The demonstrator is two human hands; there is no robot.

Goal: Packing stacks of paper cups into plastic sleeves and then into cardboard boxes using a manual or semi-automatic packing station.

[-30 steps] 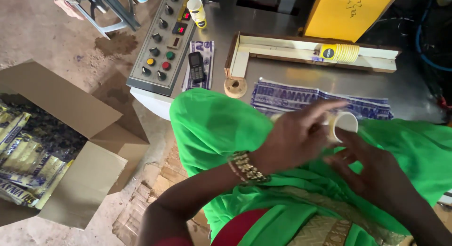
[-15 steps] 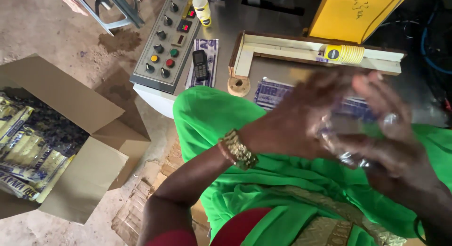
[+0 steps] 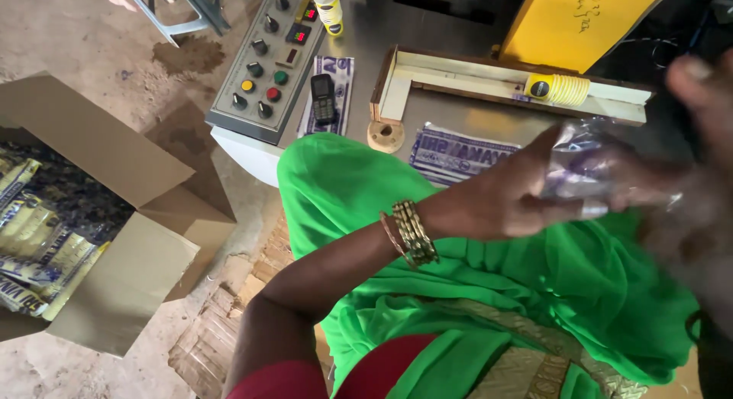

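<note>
- Clear pouch [image 3: 584, 170]: crumpled, transparent, with faint purple inside; contents too blurred to identify. Held up in front of the person, above the green cloth [image 3: 489, 292] over the lap.
- Left hand [image 3: 511, 197]: fingers closed on the pouch from its left side, thumb pointing up along it. Gold bangles [image 3: 412, 235] on the wrist.
- Right hand [image 3: 687, 177]: heavily blurred, against the pouch from the right; fingers appear wrapped about it, one fingertip raised near the top edge.
- Printed bag [image 3: 458, 151]: flat on the metal bench [image 3: 450, 113], just beyond the left hand, partly hidden by the cloth.
- Wooden frame [image 3: 489, 82]: L-shaped, on the bench behind the bag; a yellow stack of cups [image 3: 557, 88] lies on its side on it.
- Wooden disc [image 3: 385, 135]: just beside the frame's near corner.
- Phone [image 3: 323, 97]: dark, lying on a second printed bag, beside the control panel [image 3: 263, 63] with coloured buttons.
- Carton [image 3: 84, 208]: open on the floor to the left, well apart from the hands, holding yellow-and-blue packets [image 3: 30, 254].
</note>
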